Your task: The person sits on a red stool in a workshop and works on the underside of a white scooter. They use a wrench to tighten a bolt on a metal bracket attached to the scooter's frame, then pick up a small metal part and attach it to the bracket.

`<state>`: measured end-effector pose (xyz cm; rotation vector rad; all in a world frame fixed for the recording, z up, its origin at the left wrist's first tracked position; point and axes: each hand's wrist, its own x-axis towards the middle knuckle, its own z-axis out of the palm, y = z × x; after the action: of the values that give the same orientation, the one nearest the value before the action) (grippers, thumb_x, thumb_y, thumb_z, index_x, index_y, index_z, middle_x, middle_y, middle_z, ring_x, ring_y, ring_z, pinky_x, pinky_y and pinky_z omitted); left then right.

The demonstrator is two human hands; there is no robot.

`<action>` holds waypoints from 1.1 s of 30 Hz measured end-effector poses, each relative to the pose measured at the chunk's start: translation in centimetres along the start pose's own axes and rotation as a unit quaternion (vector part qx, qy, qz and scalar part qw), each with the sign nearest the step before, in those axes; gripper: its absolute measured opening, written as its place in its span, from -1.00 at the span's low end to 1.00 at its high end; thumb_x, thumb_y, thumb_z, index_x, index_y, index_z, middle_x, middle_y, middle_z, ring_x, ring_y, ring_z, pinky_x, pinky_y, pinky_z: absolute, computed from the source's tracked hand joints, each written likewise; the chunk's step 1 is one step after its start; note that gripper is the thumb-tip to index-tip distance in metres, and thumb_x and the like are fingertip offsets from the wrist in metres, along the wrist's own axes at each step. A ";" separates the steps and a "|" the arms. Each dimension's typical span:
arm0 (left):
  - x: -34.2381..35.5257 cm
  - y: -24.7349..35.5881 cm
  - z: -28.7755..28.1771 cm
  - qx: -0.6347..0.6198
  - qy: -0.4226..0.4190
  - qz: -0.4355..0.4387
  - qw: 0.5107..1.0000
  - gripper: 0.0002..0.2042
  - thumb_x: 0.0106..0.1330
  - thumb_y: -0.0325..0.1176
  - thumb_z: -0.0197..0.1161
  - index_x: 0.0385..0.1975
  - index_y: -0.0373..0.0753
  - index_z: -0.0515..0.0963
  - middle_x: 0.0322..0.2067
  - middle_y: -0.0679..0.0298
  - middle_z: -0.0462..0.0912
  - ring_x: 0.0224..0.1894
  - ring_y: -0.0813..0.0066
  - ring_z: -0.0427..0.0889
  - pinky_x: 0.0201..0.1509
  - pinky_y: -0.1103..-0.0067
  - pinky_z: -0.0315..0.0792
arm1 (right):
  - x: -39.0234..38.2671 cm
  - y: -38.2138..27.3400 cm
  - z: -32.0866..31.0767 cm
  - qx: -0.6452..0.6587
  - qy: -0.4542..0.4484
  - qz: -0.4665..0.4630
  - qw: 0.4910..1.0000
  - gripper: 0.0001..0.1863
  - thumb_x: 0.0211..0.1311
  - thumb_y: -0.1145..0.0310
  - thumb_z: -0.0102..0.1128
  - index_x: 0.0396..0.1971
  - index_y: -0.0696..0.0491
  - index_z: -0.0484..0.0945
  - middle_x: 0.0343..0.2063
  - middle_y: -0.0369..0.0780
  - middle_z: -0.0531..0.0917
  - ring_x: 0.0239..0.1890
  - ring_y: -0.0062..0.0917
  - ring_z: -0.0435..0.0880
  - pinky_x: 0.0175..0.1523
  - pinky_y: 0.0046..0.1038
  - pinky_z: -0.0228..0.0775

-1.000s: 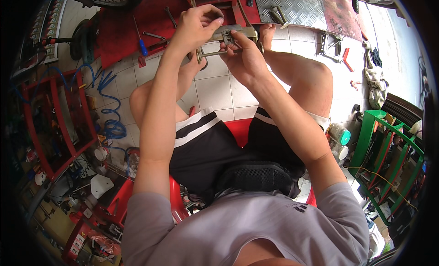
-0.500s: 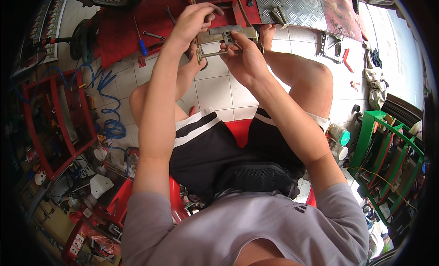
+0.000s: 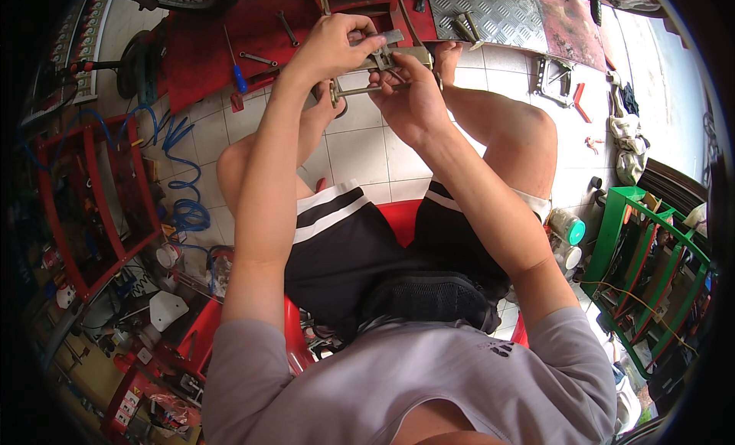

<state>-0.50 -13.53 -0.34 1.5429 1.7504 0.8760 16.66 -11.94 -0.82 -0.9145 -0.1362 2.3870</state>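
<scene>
In front of my knees stands a brass-coloured metal frame [image 3: 419, 55] with two long side arms and a thin crossbar. My left hand [image 3: 337, 45] is closed over its left part, thumb and fingers pinching a small flat grey metal piece [image 3: 393, 36]. From the right, my right hand [image 3: 409, 101] is closed with its palm up. Its thumb presses a small metal block [image 3: 380, 60], and its curled fingers lie below, close to the crossbar. The flat piece and the block meet or overlap; whether they are joined I cannot tell. My left fingers hide part of the frame.
A red work platform [image 3: 199, 55] lies ahead, bearing a blue-handled screwdriver [image 3: 240, 81], a combination wrench [image 3: 259, 59] and a checkered metal plate [image 3: 498, 16]. A coiled blue air hose [image 3: 191, 215] and red rack [image 3: 99, 208] stand left, a green rack [image 3: 612, 223] right.
My left hand has come down and to the right, and its fingers now pinch the flat metal piece. My right hand has stayed almost in place on the block.
</scene>
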 end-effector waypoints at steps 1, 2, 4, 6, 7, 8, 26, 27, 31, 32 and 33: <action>0.1 -0.1 0.0 -0.008 0.007 -0.004 1.000 -0.76 0.33 -0.26 0.26 -0.31 -0.36 0.58 -0.56 0.26 0.59 -0.47 0.62 0.47 -0.32 0.54 0.41 | 0.0 0.0 0.0 0.001 -0.001 0.000 1.000 -0.84 0.34 0.38 0.08 -0.34 0.18 0.41 -0.44 -0.21 0.48 -0.32 -0.45 0.50 -0.01 -0.41 0.48; 0.1 -0.1 0.0 -0.016 0.014 -0.009 1.000 -0.75 0.35 -0.25 0.24 -0.30 -0.36 0.57 -0.55 0.27 0.58 -0.46 0.62 0.45 -0.31 0.54 0.41 | 0.0 0.0 0.0 0.002 -0.003 0.001 1.000 -0.83 0.34 0.37 0.07 -0.33 0.19 0.41 -0.43 -0.20 0.48 -0.31 -0.45 0.50 -0.01 -0.41 0.48; 0.2 -0.1 -0.2 -0.032 0.022 -0.021 0.999 -0.74 0.39 -0.23 0.19 -0.30 -0.36 0.54 -0.54 0.29 0.56 -0.44 0.61 0.43 -0.29 0.55 0.39 | 0.0 0.0 -0.2 0.013 -0.003 0.008 1.000 -0.81 0.34 0.36 0.06 -0.31 0.21 0.41 -0.39 -0.18 0.48 -0.28 -0.44 0.49 -0.01 -0.40 0.47; 0.2 0.1 -0.5 -0.048 0.024 -0.037 0.998 -0.71 0.43 -0.20 0.14 -0.31 -0.36 0.52 -0.53 0.32 0.53 -0.41 0.60 0.40 -0.27 0.55 0.36 | 0.0 0.0 -0.5 0.017 -0.002 0.011 1.000 -0.78 0.34 0.34 0.06 -0.28 0.23 0.40 -0.35 -0.15 0.49 -0.26 -0.43 0.49 0.01 -0.39 0.47; 0.2 0.1 -0.5 -0.051 0.032 -0.035 0.998 -0.71 0.43 -0.19 0.13 -0.32 -0.36 0.51 -0.53 0.34 0.51 -0.41 0.60 0.39 -0.26 0.55 0.35 | -0.1 0.1 -0.4 0.013 -0.002 0.011 1.000 -0.77 0.34 0.33 0.05 -0.27 0.24 0.40 -0.33 -0.13 0.49 -0.25 -0.42 0.49 0.02 -0.38 0.47; 0.1 0.2 -0.5 -0.054 0.041 -0.033 0.997 -0.70 0.44 -0.18 0.12 -0.33 -0.36 0.50 -0.53 0.35 0.50 -0.40 0.60 0.38 -0.25 0.55 0.34 | -0.3 0.1 -0.4 0.010 -0.001 0.011 1.000 -0.75 0.34 0.32 0.05 -0.25 0.25 0.40 -0.30 -0.11 0.50 -0.24 -0.41 0.48 0.03 -0.37 0.46; 0.0 1.8 0.0 -0.167 0.135 0.067 0.974 -0.68 0.51 -0.15 0.03 -0.38 -0.28 0.48 -0.65 0.48 0.23 -0.55 0.72 0.16 -0.49 0.62 0.13 | -4.1 -5.2 2.0 -0.526 -0.176 -0.149 0.819 -0.73 0.42 0.27 0.10 -0.25 0.22 0.56 -0.38 -0.21 0.66 -0.37 -0.60 0.64 -0.23 -0.57 0.48; -0.1 2.3 0.2 -0.171 0.133 0.091 0.972 -0.69 0.52 -0.16 0.03 -0.40 -0.25 0.48 -0.64 0.54 0.22 -0.56 0.78 0.14 -0.53 0.67 0.08 | -3.9 -5.5 2.1 -0.515 -0.154 -0.162 0.828 -0.73 0.42 0.28 0.10 -0.24 0.22 0.55 -0.38 -0.22 0.66 -0.37 -0.61 0.63 -0.24 -0.57 0.47; -0.8 3.8 1.4 -0.189 0.084 0.084 0.975 -0.74 0.47 -0.25 0.12 -0.38 -0.32 0.49 -0.62 0.45 0.36 -0.50 0.72 0.28 -0.41 0.64 0.28 | -3.6 -5.2 3.3 -0.485 -0.119 -0.186 0.846 -0.75 0.40 0.30 0.15 -0.22 0.22 0.55 -0.39 -0.23 0.64 -0.39 -0.64 0.61 -0.28 -0.60 0.43; -0.9 3.8 1.5 -0.174 0.089 0.091 0.976 -0.75 0.46 -0.25 0.13 -0.38 -0.33 0.50 -0.62 0.45 0.39 -0.49 0.72 0.29 -0.39 0.65 0.29 | -3.4 -5.2 3.2 -0.484 -0.122 -0.187 0.846 -0.76 0.40 0.31 0.16 -0.23 0.22 0.55 -0.40 -0.24 0.64 -0.39 -0.65 0.61 -0.29 -0.61 0.42; -0.9 3.8 1.6 -0.160 0.095 0.099 0.978 -0.75 0.46 -0.26 0.13 -0.38 -0.33 0.50 -0.61 0.45 0.41 -0.48 0.72 0.30 -0.38 0.66 0.31 | -3.0 -5.3 2.8 -0.480 -0.128 -0.195 0.846 -0.77 0.37 0.31 0.19 -0.25 0.21 0.57 -0.43 -0.23 0.66 -0.43 -0.65 0.61 -0.32 -0.61 0.43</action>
<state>3.10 -14.00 1.91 1.4705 1.5059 1.3726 19.22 -8.89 4.58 -0.8264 -1.5687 1.9623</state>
